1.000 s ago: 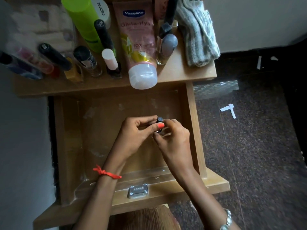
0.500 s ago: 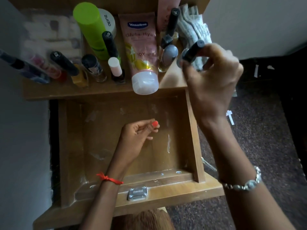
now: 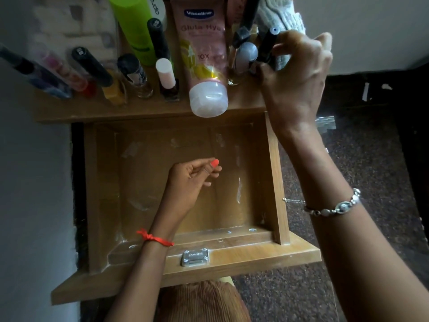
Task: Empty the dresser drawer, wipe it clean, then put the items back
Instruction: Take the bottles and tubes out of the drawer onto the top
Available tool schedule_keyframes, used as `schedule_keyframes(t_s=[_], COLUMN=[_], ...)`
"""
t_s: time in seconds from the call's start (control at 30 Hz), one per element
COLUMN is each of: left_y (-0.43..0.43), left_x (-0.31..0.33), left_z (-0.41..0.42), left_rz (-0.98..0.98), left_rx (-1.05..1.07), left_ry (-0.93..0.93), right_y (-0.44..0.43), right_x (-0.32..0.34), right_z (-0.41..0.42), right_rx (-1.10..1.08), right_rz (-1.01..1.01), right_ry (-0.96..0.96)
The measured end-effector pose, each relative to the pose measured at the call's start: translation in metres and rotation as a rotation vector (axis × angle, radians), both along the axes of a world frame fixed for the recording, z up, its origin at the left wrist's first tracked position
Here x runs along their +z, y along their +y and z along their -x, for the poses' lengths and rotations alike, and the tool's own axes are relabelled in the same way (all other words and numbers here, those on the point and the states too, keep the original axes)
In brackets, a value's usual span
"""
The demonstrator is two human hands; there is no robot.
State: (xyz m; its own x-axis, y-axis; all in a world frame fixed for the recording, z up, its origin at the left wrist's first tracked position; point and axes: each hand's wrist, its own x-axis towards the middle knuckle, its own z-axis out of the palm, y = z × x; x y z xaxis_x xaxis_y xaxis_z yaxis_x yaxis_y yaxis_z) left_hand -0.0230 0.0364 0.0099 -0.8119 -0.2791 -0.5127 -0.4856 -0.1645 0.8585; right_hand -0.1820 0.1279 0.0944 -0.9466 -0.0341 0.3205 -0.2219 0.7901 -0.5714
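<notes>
Lettering: Vaseline Gluta-Hya 10X on far pink tube [image 3: 204, 54]. I see right hand [image 3: 299, 73] gripping black tube [image 3: 268, 47] beside it; left hand [image 3: 190, 182] relaxed, empty, over drawer [image 3: 275, 173].

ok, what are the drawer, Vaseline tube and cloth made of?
Drawer: likely laminated board with a wood-grain print, semi-gloss; glare and pale smears inside.
Vaseline tube: soft plastic, glossy pink print; cap looks like translucent white plastic.
Cloth: woven fabric, probably cotton, matte; ribbed checked weave, soft folds.
</notes>
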Motion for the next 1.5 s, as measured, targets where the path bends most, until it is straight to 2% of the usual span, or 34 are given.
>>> schedule_keyframes(t_s=[0.23,0.37,0.5,0.67,0.97,1.23,1.4,1.5], left_y=[0.002,0.001,-0.002,-0.004,-0.008,-0.002,0.002,0.002], left_x=[0.003,0.006,0.014,0.024,0.021,0.022,0.023,0.024], left_z=[-0.003,-0.011,-0.013,-0.009,-0.01,-0.008,-0.005,-0.004], left_rz=[0.057,0.087,0.096,0.093,0.096,0.078,0.09,0.098], left_rx=[0.003,0.028,0.033,0.052,0.083,0.067,0.045,0.05], left_ry=[-0.007,-0.026,-0.035,-0.036,-0.046,-0.062,-0.066,-0.077], right_y=[0.006,0.02,0.03,0.018,0.01,0.024,0.043,0.063], right_x=[0.008,0.022,0.038,0.039,0.018,0.011,0.014,0.02], right_z=[-0.017,-0.019,0.011,0.039,0.044,0.046,0.035,0.014], right_rx=[0.096,0.037,-0.028,0.054,-0.035,-0.02,-0.042,-0.009], right_rz=[0.027,0.131,0.153,0.098,0.137,0.157,0.268,0.488], right_ry=[0.105,0.084,-0.063,-0.269,-0.29,-0.274,-0.331,-0.449])
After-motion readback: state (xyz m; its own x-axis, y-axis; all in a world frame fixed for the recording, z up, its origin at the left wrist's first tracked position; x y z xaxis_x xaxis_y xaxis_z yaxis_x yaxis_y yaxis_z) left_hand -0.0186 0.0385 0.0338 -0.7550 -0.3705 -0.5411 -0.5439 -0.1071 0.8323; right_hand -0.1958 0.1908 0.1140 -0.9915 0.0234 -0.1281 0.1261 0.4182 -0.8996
